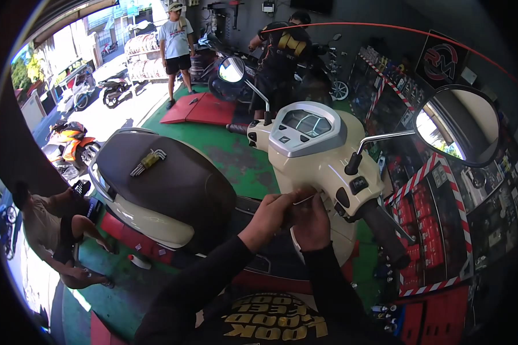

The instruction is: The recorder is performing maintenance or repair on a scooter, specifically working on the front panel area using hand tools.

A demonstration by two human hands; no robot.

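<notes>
Cream plastic, glossy: bodywork of one scooter, standing across the middle of the view, handlebar end to the right, dark padded seat to the left. One left hand, bare, black-sleeved, at the bodywork below the handlebar; fingers bent and pinched together, apparently gripping one end of a thin pale rod (too small and shadowed for closer naming). One right hand, just beside the left, at the rod's other end; fingers largely hidden behind the back of the hand, so cannot tell whether closed on the rod or merely against it. Contact between rod and bodywork: unclear. One set of hex keys, in a yellowish holder, lying on the seat, well apart from both hands. One black handlebar grip, right of the right hand. One silver instrument console, above. Green floor below. Risks, by judgement: scratched cream finish, from a loose pinch or an off-angle push on the rod; a dropped rod, from crowded fingertips; knocked knuckles, from sudden release under force; hex keys sliding off the rounded seat, from a bump; handlebar swinging into the right forearm, from unsecured steering.
</notes>
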